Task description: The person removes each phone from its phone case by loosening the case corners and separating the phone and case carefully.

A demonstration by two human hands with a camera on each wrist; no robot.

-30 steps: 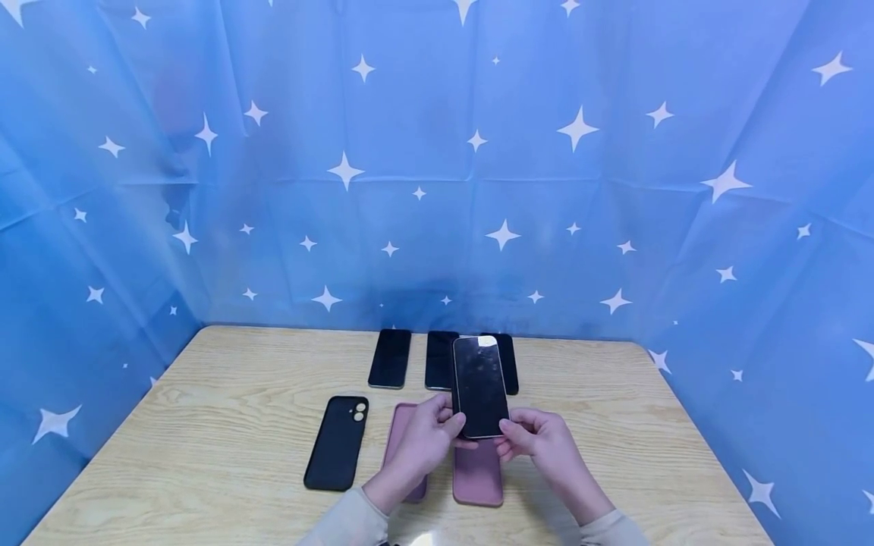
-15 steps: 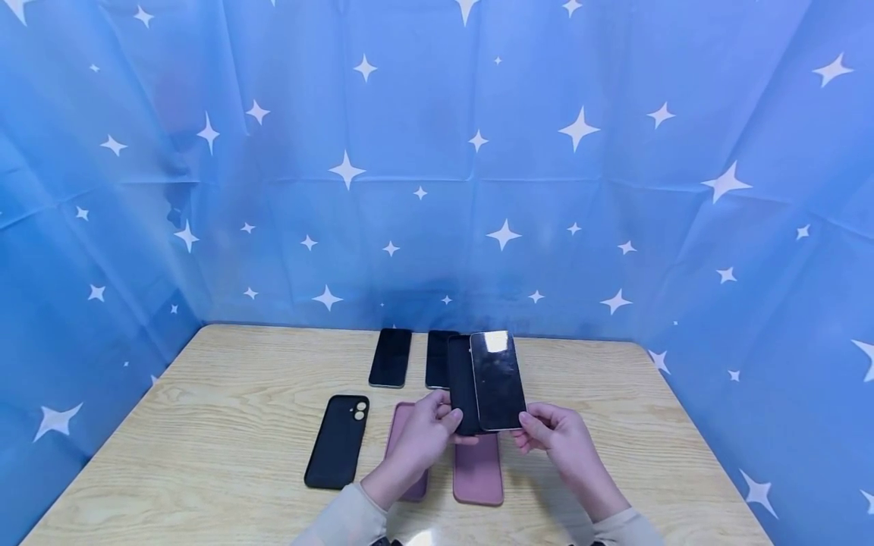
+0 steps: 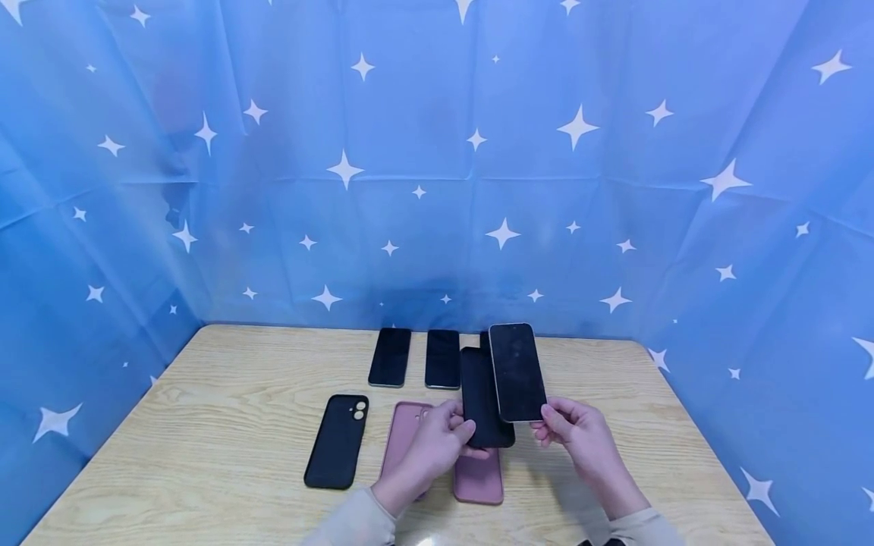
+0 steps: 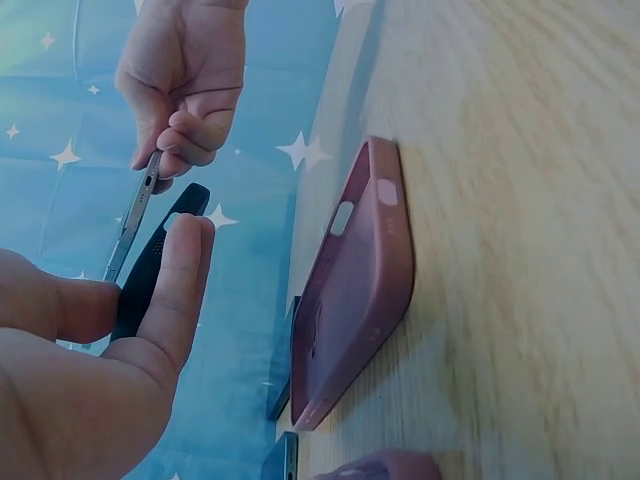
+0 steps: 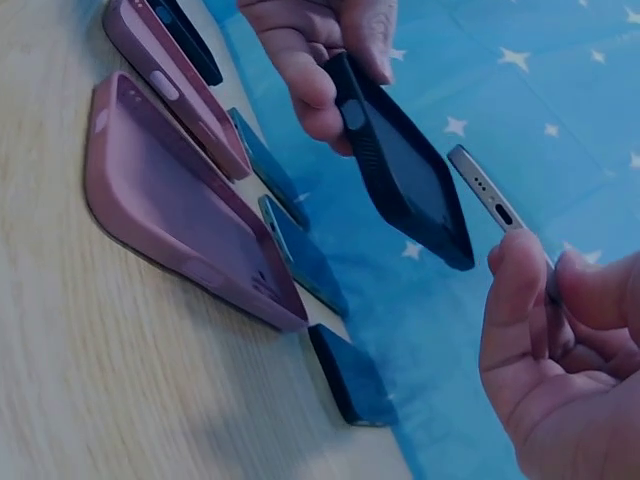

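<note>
My left hand (image 3: 439,440) pinches a black phone case (image 3: 483,402) by its lower left side, thumb on top and fingers beneath. The open side of the case faces up. To its right, my right hand (image 3: 580,436) grips a phone (image 3: 519,371) by its lower right corner, dark screen upward. The phone overlaps the case's right edge in the head view. Seen from the right wrist, the phone's bottom edge with its charging port (image 5: 503,213) stands apart from the case. Both things are held above the table, over a pink phone case (image 3: 478,478).
A second pink case (image 3: 403,432) lies partly under my left forearm, with another black case (image 3: 337,442) left of it. Two dark phones (image 3: 391,357) (image 3: 442,359) and a partly hidden dark thing (image 3: 484,339) line the back of the wooden table (image 3: 225,425). A starry blue curtain (image 3: 423,152) hangs behind.
The phone has moved right and slightly up with my right hand, off the black case it lay over. The case, in my left hand, has come a little right and nearer.
</note>
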